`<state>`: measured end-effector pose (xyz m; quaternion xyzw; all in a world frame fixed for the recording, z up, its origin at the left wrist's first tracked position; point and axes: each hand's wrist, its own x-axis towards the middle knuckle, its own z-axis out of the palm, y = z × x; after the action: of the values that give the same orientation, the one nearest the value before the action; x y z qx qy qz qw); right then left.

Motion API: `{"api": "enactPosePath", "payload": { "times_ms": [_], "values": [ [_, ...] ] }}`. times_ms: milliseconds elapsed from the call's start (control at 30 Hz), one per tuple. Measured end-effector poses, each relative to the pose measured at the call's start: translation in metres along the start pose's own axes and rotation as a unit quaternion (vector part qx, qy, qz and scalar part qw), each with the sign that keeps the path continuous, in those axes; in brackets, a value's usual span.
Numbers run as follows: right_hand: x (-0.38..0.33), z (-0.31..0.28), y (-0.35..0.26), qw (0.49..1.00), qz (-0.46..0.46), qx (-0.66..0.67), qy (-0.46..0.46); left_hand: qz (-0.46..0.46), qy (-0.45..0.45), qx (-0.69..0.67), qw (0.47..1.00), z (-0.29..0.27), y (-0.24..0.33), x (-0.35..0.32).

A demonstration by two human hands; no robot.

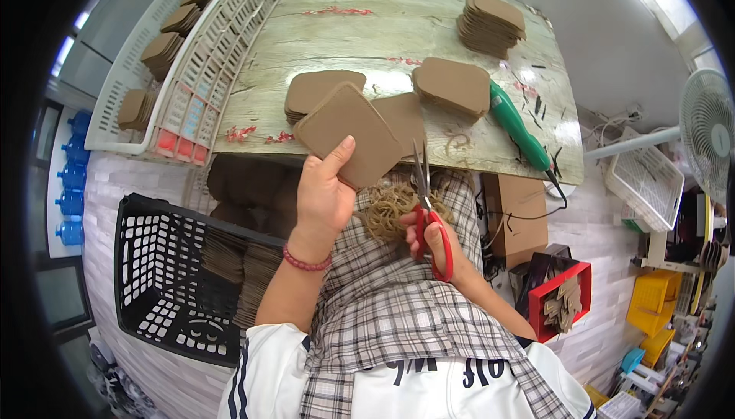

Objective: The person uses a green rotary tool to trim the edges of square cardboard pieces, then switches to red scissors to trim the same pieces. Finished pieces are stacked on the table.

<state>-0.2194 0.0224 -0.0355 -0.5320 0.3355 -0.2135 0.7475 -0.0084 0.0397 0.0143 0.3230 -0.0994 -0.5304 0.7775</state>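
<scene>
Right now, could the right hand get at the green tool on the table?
Probably not freely: the right hand grips red-handled scissors. The green tool lies uncovered on the table beyond it, with nothing between them.

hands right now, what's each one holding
Left hand: closed on a brown card stack, held up.
Right hand: closed in the red scissors, blades up.

A brown rounded card piece (348, 135) is held up, and red-handled scissors (429, 220) are gripped. A red bead bracelet (305, 260) is worn. A grey-and-white plaid cloth (398, 304) is spread over the lap. A green tool (517, 126), a black crate (164, 277) and a white basket (130, 74) are seen.
</scene>
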Motion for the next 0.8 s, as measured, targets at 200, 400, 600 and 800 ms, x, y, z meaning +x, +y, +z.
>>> {"api": "enactPosePath", "payload": {
  "times_ms": [200,400,600,800],
  "values": [
    [0.002,-0.042,-0.019,0.987,0.022,-0.006,0.161,-0.003,-0.004,0.031,0.999,-0.018,0.045,0.008],
    [-0.002,-0.054,-0.022,0.982,0.061,-0.062,0.165,-0.01,-0.02,0.052,0.998,-0.023,0.059,0.003],
    [-0.006,-0.031,-0.002,0.988,0.106,-0.078,0.082,-0.019,-0.027,0.058,0.998,-0.023,0.061,0.002],
    [-0.012,-0.017,-0.006,0.991,0.09,-0.091,0.029,-0.022,-0.033,0.066,0.997,-0.019,0.061,-0.002]
  ]
}}
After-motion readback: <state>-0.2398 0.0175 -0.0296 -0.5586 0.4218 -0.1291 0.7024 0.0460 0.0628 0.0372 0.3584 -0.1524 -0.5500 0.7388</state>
